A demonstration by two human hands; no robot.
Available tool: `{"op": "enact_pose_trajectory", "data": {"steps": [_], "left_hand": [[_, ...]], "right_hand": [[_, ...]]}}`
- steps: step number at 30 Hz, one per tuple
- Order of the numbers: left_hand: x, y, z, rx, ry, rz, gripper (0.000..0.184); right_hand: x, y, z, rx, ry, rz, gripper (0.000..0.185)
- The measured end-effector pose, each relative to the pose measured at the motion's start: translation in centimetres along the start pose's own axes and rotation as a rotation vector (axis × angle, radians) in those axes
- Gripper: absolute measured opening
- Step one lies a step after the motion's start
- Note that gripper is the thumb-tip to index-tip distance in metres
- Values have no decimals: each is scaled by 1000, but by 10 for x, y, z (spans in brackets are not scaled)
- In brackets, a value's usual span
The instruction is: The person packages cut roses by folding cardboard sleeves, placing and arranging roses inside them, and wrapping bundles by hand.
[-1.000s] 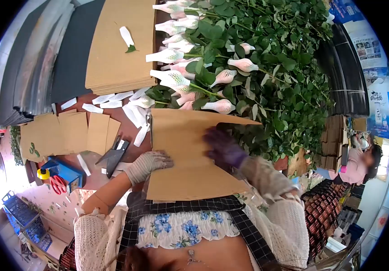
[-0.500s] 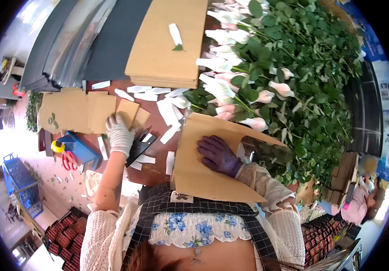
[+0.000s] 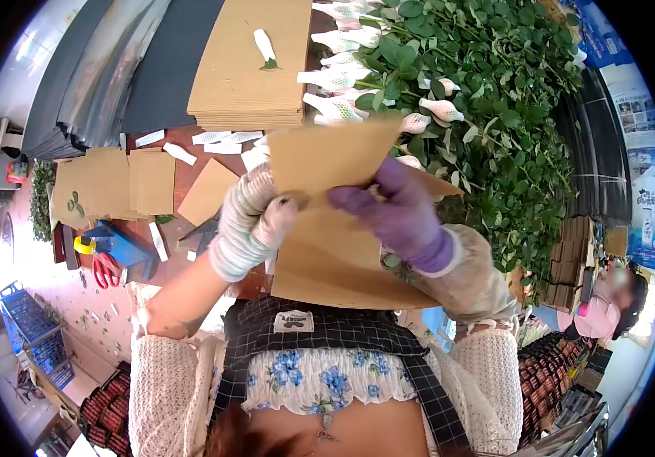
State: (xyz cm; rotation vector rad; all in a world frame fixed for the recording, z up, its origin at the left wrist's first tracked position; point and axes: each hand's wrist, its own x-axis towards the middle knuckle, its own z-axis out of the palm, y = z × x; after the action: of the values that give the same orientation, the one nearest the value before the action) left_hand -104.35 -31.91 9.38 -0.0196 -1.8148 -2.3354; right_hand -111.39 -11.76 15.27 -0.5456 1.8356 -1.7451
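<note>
Small cardboard piece (image 3: 331,156): held up between both hands, in front of the chest and above the large cardboard sheet (image 3: 335,263); its outline is a little blurred.
Long axis: runs roughly left to right; the broader edge faces away from the wearer, the narrower one lies towards them.
Left hand (image 3: 253,221): pale knitted glove, fingers and thumb pinching the piece's near left corner.
Right hand (image 3: 402,217): purple glove, gripping the near right corner; the exact finger contact is hard to make out.
Reason for the hold: probably one hand per side keeps the piece spread and level.
Large cardboard sheet: flat beneath the hands, partly hidden by them, at the counter's (image 3: 188,174) near edge, presumably there to be within easy reach.
Loose cardboard piece (image 3: 209,190): slanted on the counter, just left of the left hand.
Roses (image 3: 335,78): in foam nets beyond the hands, heads mostly left, leafy stems (image 3: 502,129) right, likely to keep the blooms aligned.
Cardboard stack (image 3: 247,87): beside the rose heads, long side running away from the wearer, a foam sleeve (image 3: 263,46) on top.
Left end: red-handled scissors (image 3: 105,270) by a blue box (image 3: 133,253).
</note>
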Motion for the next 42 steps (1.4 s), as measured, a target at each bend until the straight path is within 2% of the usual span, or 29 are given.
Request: {"op": "enact_pose_trajectory", "data": {"steps": [2, 4, 5, 7, 10, 12, 14, 15, 16, 18, 19, 20, 21, 23, 25, 26, 28, 29, 31, 34, 35, 36, 38, 39, 40, 41, 42], "left_hand": [[3, -29, -8, 88, -100, 76, 16], [2, -75, -32, 780, -357, 531, 20], [-14, -108, -37, 985, -509, 488, 26], [-32, -142, -40, 1291, -682, 380, 23], [-46, -146, -31, 1354, -529, 318, 21], [-48, -151, -34, 1355, -552, 292, 21], [-43, -147, -39, 1353, -632, 224, 22], [-38, -137, -39, 1347, -689, 167, 24], [-31, -129, -38, 1337, -742, 112, 26], [-19, -118, -34, 1256, -699, 241, 31], [-12, -116, -25, 1200, -679, 321, 33], [-8, -113, -8, 1231, -686, 392, 47], [-7, -124, 1, 1211, -788, 318, 61], [-4, -130, 10, 1281, -980, 157, 69], [-1, -125, 14, 1288, -993, 99, 66], [-1, -122, 16, 1296, -1001, 65, 64], [-4, -122, 17, 1349, -1005, 85, 64], [-3, -121, 19, 1383, -997, 94, 64], [-3, -115, 16, 1310, -1000, 139, 54], [7, -102, -1, 991, -926, 320, 36], [15, -64, -2, 847, -878, 400, 30], [25, -25, -3, 702, -831, 477, 24], [52, 26, 4, 573, -592, 730, 9], [66, 36, 6, 534, -390, 848, 7], [90, 49, 0, 572, -475, 777, 8], [112, 67, 40, 530, -254, 706, 15], [139, 70, 63, 529, -249, 518, 19]], "right_hand": [[-17, 7, -31, 177, -183, 202, 33], [-31, 36, -58, 329, -377, 484, 34], [-37, 65, -64, 396, -474, 666, 35], [-50, 135, -43, 341, -204, 872, 30], [-32, 167, -23, -102, -192, 919, 34], [-19, 173, -14, -279, -263, 996, 43], [-9, 153, -6, -525, -372, 976, 50], [-5, 144, -5, -653, -425, 961, 55], [-7, 153, -4, -703, -422, 832, 54], [-20, 179, -7, -818, -378, 579, 53], [-24, 181, -10, -857, -428, 520, 53], [-27, 182, -9, -893, -480, 466, 52], [-29, 180, -16, -930, -535, 412, 52], [-29, 92, -37, -814, -721, 333, 34], [-34, 8, -79, -360, -505, -22, 23], [-41, 0, -102, -271, -86, -282, 24], [-28, -20, -145, -658, 529, -487, 28], [-15, -33, -164, -1140, 723, -402, 30], [-12, 42, -202, -1786, 508, 66, 25], [-33, 32, -209, -1647, 604, -116, 23], [-43, 22, -214, -1620, 641, -150, 23], [-51, 10, -222, -1586, 742, -318, 24], [-52, -12, -227, -1447, 893, -578, 21], [-45, -19, -226, -1338, 964, -717, 21], [-35, -5, -222, -1218, 849, -757, 24], [-24, 10, -218, -1093, 736, -786, 28], [-23, 20, -201, -1283, 689, -558, 33]]}}
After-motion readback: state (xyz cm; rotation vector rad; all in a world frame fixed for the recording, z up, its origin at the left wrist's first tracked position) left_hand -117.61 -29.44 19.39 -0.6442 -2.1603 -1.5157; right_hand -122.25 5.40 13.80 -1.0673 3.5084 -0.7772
